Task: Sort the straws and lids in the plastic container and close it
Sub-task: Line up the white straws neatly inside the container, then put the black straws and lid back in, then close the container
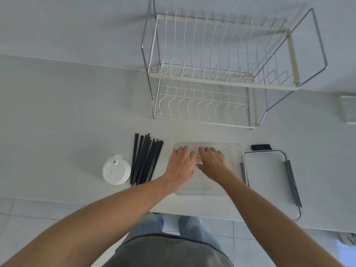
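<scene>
Now both hands are inside the clear plastic container point(231, 149) on the white counter point(67, 122). The left hand point(182, 164) lies palm down with its fingers spread, holding nothing. The right hand point(212, 160) is just beside it, also flat; between them something small and pale shows, maybe a divider, but the view is blurred. Left of the container lie the black straws point(145, 160) in a bundle, and beside them the white lids point(116, 170). On the right rests the container lid point(269, 176). Behind stands a dish rack point(221, 74).
</scene>
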